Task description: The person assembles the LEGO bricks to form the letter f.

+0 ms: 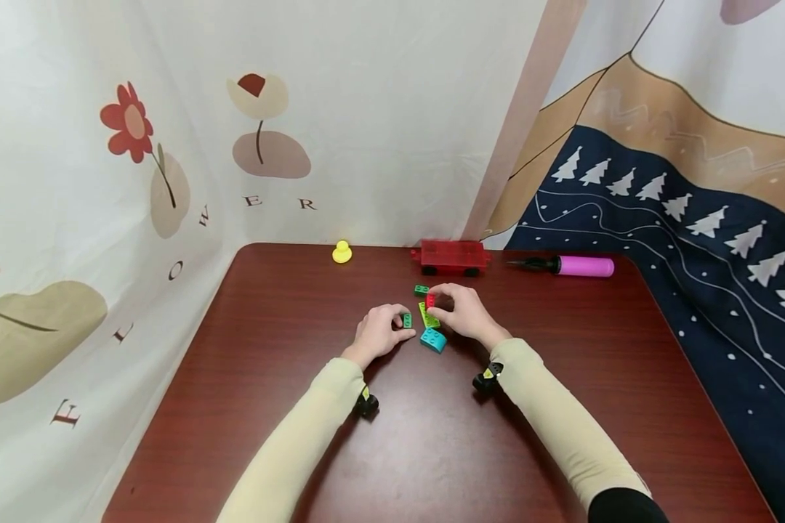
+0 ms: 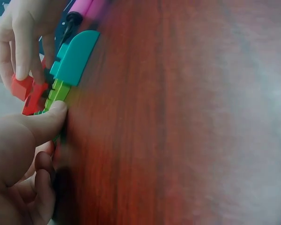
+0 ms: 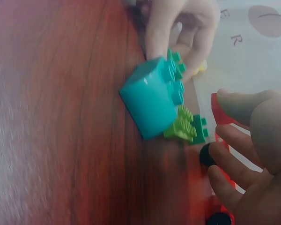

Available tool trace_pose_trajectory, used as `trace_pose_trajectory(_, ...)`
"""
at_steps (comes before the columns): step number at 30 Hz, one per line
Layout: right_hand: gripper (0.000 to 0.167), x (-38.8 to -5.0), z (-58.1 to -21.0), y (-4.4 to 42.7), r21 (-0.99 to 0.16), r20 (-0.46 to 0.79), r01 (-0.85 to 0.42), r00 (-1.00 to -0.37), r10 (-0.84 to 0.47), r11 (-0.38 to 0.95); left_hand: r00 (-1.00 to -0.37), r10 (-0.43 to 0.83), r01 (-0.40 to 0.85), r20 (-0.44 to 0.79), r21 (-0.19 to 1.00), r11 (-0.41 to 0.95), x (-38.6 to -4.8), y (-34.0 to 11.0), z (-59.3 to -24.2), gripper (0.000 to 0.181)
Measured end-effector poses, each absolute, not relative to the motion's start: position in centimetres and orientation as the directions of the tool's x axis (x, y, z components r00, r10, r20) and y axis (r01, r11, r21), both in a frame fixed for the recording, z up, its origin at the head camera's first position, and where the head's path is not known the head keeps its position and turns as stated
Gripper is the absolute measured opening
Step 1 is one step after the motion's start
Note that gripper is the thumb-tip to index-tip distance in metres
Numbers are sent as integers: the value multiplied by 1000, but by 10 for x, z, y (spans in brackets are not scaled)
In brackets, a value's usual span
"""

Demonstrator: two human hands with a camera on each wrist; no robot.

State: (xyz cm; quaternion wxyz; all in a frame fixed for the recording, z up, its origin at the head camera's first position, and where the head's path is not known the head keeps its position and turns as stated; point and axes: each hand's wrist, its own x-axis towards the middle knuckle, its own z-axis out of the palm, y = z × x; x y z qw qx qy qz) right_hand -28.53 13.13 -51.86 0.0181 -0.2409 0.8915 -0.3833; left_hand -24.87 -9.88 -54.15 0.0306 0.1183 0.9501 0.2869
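My left hand [image 1: 379, 333] pinches a small green toy brick [image 1: 407, 320] between thumb and fingers, low at the table. Opposite it, my right hand [image 1: 461, 311] holds a red toy brick [image 1: 430, 300] by the fingertips, raised above a lime-green brick [image 1: 429, 319]. The red brick [image 3: 220, 110] also shows under the thumb in the right wrist view. A teal brick [image 1: 433, 339] with a curved side lies between the hands, nearer the body. Just beyond the lime brick is another green brick [image 1: 421, 290]. In the left wrist view, the left thumb hides most of its green brick.
Along the table's far edge stand a yellow knobbed toy [image 1: 342, 252], a red toy wagon [image 1: 454, 256] with black wheels, and a pink-and-black hand pump [image 1: 582, 266]. Printed cloth [image 1: 379, 116] hangs behind and beside the brown table [image 1: 268, 305].
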Motion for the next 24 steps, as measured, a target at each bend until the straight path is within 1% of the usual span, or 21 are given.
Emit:
trace_pose_trajectory(4,42,-282,-519,124,-688,154,-431,-873,-463,584,-973,231,195,15,591,783,-254,-100,-543,40)
trace_pose_trajectory(13,38,-280,-522,114,-676,168,-459,-858,-486,576,-966,247,232,71,651,723,-259,-106,-549,44)
trace_pose_trajectory(24,40,-279,-524,104,-673,165,-477,-842,-514,565,-965,244,247,100,665,705,-261,-109,-552,40)
